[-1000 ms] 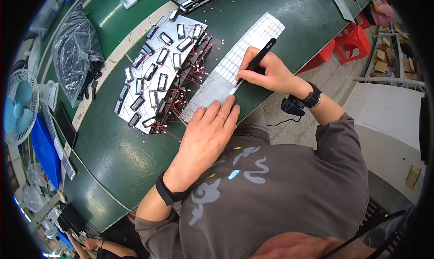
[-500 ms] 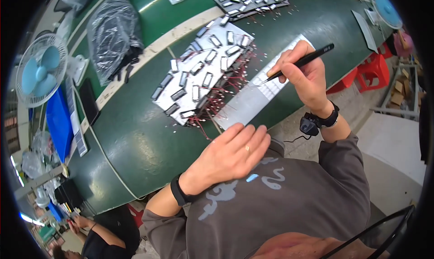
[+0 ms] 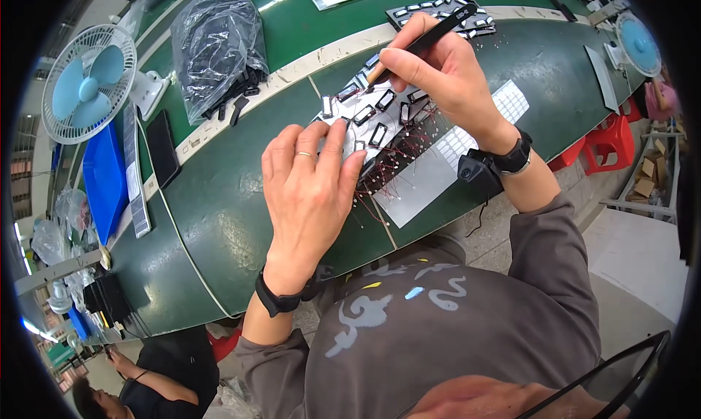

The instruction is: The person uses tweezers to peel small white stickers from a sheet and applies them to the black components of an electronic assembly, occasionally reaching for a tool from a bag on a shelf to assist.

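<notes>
My right hand [image 3: 456, 79] grips black tweezers [image 3: 447, 26], their tips pointing down over the far-left part of a white board [image 3: 391, 119]. On that board lie several small rectangular parts [image 3: 377, 134] with dark frames and pale centres; thin red wires [image 3: 394, 167] trail from its near side. My left hand [image 3: 307, 181] rests at the board's left end, fingers stretched and thumb apart, fingertips close to the parts. Whether they touch one is unclear. Beside the board, partly under my right wrist, lies a pale sheet [image 3: 412, 194] bearing rows of small white stickers [image 3: 511, 101].
Another board of parts [image 3: 478, 26] stands farther back. A plastic bag of black pieces [image 3: 219, 50], a dark phone-like slab [image 3: 162, 149], a blue tray [image 3: 102, 178] and a white fan [image 3: 89, 89] are on the left. A second fan [image 3: 637, 43] stands far right. Another person [image 3: 164, 382] sits lower left.
My right hand has carried the tweezers from the sticker sheet leftward and away, over the board. My left hand has moved from near the sheet's close end to the board's left end. The view has shifted.
</notes>
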